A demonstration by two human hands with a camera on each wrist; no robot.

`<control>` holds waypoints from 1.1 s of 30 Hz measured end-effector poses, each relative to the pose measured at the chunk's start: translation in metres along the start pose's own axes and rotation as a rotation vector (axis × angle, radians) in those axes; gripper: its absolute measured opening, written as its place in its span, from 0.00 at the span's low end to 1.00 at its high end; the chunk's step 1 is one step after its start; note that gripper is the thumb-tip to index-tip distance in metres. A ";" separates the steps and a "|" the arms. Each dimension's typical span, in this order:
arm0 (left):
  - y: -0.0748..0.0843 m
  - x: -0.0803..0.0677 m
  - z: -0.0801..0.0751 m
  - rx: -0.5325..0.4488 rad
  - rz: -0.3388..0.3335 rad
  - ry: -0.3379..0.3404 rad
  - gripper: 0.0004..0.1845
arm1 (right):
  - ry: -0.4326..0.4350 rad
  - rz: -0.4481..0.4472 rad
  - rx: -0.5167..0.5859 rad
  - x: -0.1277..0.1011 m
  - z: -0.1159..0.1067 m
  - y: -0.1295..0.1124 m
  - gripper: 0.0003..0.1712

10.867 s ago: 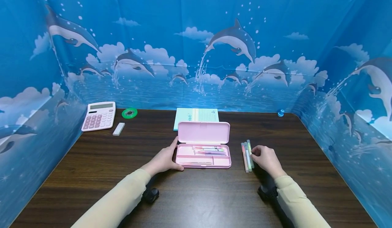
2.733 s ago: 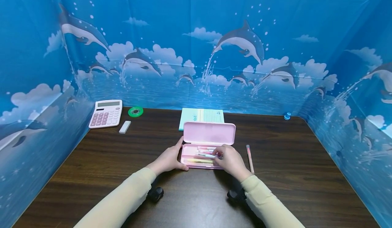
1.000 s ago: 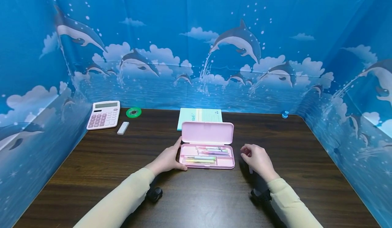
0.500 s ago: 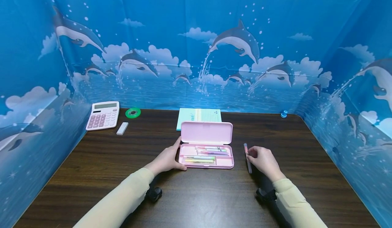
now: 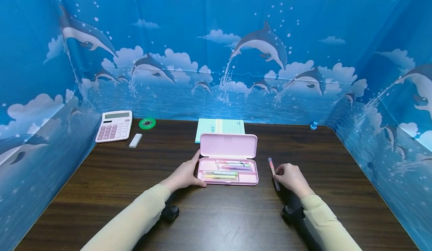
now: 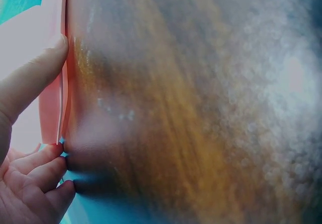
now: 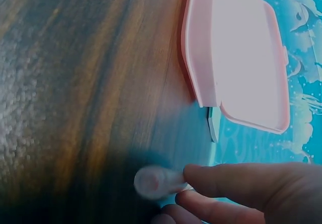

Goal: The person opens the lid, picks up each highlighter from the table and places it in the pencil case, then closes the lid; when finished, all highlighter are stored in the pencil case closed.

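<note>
A pink pencil case (image 5: 250,177) lies open mid-table, its lid (image 5: 228,145) raised behind the tray. Several coloured pens (image 5: 233,165) lie in the tray. My left hand (image 5: 183,174) holds the case's left end, thumb along the side and fingers at the front corner. In the left wrist view the thumb (image 6: 30,78) presses the pink case (image 6: 53,108). Right of the case a pink-tipped pen (image 5: 272,167) lies on the table. My right hand (image 5: 291,176) pinches its near half. The right wrist view shows the pen's end (image 7: 151,181) between my fingertips (image 7: 236,178), the lid (image 7: 241,58) beyond.
At the back left sit a pink calculator (image 5: 113,126), a white eraser (image 5: 135,141) and a green tape roll (image 5: 147,123). A teal notepad (image 5: 220,125) lies behind the case. A small blue object (image 5: 314,125) sits at the back right. Blue dolphin-print walls enclose the table.
Several pens lay right of the case at first; one remains there, and the tray now holds more pens. In the last second my right hand came down onto that pen and took hold.
</note>
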State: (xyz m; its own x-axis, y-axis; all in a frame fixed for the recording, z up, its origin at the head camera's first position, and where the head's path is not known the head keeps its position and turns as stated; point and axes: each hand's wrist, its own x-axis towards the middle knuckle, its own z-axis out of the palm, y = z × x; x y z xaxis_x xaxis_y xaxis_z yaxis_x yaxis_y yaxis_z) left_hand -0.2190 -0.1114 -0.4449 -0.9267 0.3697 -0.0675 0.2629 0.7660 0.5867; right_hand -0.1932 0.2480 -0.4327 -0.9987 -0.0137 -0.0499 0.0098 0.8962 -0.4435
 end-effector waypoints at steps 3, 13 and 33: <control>0.000 0.000 0.000 0.003 0.001 0.002 0.67 | 0.004 -0.002 -0.001 0.000 -0.001 0.001 0.08; 0.001 0.000 -0.001 -0.013 -0.003 0.000 0.67 | -0.008 0.060 0.018 -0.003 -0.006 0.001 0.06; 0.001 -0.002 -0.001 -0.006 0.004 0.001 0.67 | 0.114 -0.065 0.044 -0.008 -0.003 -0.028 0.07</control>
State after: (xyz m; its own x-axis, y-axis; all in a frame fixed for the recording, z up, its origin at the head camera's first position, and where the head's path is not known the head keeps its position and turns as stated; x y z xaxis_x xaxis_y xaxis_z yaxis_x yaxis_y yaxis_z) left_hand -0.2170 -0.1118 -0.4432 -0.9260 0.3721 -0.0639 0.2651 0.7613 0.5917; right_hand -0.1857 0.2243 -0.4167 -0.9965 -0.0180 0.0814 -0.0551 0.8748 -0.4813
